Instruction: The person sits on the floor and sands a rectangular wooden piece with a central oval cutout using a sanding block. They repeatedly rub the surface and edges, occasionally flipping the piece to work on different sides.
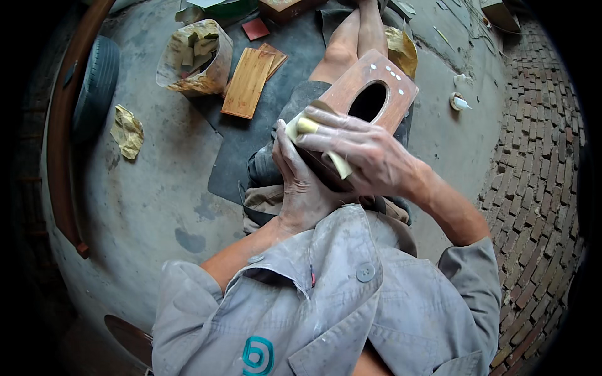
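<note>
A reddish-brown wooden box (401, 98) with an oval opening and several white dots on its face lies slanted across my lap. My left hand (302, 191) holds the near-left end of the box, thumb and fingers pressed along its side. In my right hand (379, 155) is a folded piece of pale yellow sandpaper (340, 165), with its ends sticking out between and below the fingers. The right fingers press it on the near end of the box, close to my left fingertips. White dust coats both hands. My hands hide the lower part of the box.
A translucent plastic tub (224, 66) with wood offcuts stands at the far left, beside a stacked wooden panel (249, 81) and a red square (255, 29). Crumpled yellowish paper (128, 133) and a tyre (97, 88) are further left. A small white bottle (461, 104) sits at right, before brick paving (533, 207).
</note>
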A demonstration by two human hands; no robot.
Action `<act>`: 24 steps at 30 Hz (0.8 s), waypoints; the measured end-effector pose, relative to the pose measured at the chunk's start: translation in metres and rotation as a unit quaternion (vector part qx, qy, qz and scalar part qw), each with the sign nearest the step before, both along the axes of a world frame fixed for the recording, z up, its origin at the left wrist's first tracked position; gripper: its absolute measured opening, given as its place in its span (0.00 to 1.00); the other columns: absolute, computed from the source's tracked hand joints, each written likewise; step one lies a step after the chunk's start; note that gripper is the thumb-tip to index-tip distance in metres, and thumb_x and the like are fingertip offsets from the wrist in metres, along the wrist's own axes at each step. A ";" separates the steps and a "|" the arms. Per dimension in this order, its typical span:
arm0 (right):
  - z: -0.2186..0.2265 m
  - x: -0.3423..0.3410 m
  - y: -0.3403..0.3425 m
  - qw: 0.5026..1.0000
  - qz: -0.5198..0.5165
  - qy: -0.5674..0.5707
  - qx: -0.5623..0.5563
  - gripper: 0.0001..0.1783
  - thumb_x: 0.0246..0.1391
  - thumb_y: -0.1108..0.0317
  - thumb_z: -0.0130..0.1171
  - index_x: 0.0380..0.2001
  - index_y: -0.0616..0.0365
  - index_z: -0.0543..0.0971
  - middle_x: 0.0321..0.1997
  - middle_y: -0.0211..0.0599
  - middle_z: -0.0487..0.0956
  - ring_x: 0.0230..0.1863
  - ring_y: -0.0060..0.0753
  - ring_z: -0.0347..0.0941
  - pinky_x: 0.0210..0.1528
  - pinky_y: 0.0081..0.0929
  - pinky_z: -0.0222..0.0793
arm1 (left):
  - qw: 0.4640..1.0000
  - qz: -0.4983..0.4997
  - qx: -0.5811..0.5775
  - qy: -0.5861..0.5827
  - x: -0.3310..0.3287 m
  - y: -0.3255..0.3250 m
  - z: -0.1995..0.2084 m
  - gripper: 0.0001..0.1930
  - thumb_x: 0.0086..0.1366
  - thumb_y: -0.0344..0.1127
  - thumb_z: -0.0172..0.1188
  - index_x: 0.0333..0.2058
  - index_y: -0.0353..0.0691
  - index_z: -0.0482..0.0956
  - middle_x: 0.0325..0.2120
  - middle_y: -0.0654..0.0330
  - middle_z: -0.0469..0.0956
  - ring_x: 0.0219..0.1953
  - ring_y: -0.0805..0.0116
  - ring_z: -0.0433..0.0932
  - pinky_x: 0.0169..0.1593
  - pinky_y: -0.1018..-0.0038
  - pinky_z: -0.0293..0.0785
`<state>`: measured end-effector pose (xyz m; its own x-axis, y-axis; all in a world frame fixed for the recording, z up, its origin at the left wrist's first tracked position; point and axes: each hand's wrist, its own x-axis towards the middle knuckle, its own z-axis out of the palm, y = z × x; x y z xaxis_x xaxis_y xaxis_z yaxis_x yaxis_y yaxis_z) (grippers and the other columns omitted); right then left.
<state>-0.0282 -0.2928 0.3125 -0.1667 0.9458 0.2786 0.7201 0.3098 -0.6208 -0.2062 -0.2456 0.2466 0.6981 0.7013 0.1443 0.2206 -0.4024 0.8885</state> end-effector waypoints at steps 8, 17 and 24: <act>-0.005 0.010 -0.003 0.999 -0.049 -0.002 -0.008 0.31 0.56 0.75 0.66 0.64 0.57 0.80 0.67 0.53 0.81 0.74 0.56 0.72 0.78 0.47 0.69 | 1.000 -0.006 -0.002 0.022 -0.003 0.003 0.008 0.87 0.40 0.47 0.91 0.75 0.25 0.21 0.69 0.31 0.45 0.72 0.30 0.51 0.77 0.41 0.50; -0.008 0.012 0.001 0.996 -0.084 -0.020 -0.003 0.30 0.55 0.76 0.65 0.63 0.57 0.81 0.67 0.51 0.81 0.74 0.54 0.73 0.79 0.46 0.68 | 1.000 -0.013 -0.015 -0.010 -0.002 0.001 -0.003 0.90 0.38 0.51 0.93 0.74 0.26 0.17 0.69 0.32 0.43 0.71 0.32 0.51 0.76 0.40 0.49; -0.010 0.011 -0.004 0.997 -0.082 -0.013 -0.005 0.28 0.58 0.75 0.63 0.63 0.59 0.79 0.69 0.54 0.79 0.74 0.56 0.72 0.78 0.48 0.69 | 1.000 -0.019 -0.014 0.017 -0.005 0.000 -0.007 0.89 0.39 0.48 0.92 0.74 0.26 0.18 0.69 0.31 0.43 0.72 0.31 0.49 0.77 0.40 0.48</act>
<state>-0.0172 -0.2970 0.3021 -0.0164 0.9635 0.2671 0.7766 0.1805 -0.6036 -0.2109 -0.2452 0.2398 0.7283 0.6777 0.1016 0.2357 -0.3869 0.8915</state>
